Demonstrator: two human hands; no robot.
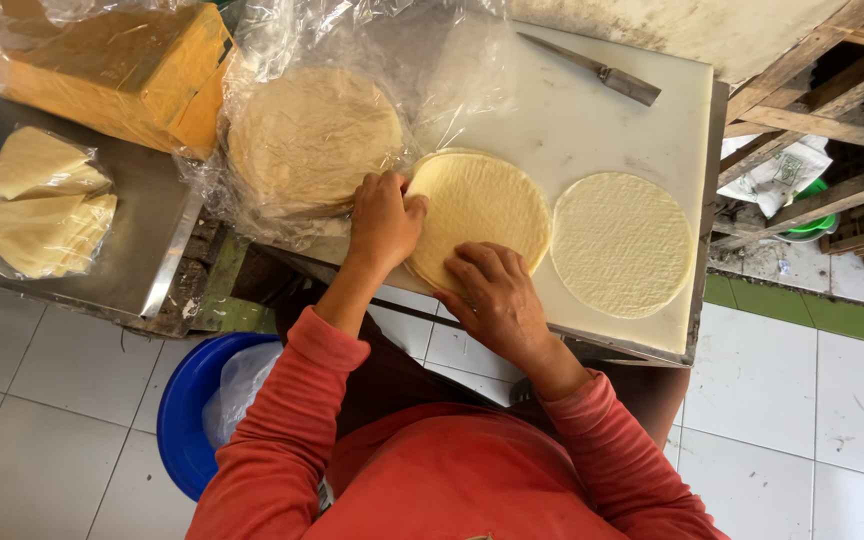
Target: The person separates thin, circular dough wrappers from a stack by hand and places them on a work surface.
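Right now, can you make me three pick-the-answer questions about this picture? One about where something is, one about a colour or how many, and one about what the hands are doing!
1. Where is the knife?
A. top of the white cutting board
B. in the blue tub
C. on the floor

2. What colour is the tub?
A. green
B. blue
C. yellow

3. What are the left hand and right hand doing?
A. holding the knife
B. resting in the lap
C. touching the round wrapper stack

Answers: 1 A, it lies near the board's far edge. 2 B, its rim is plainly blue. 3 C, both hands' fingers rest on the stack's edge.
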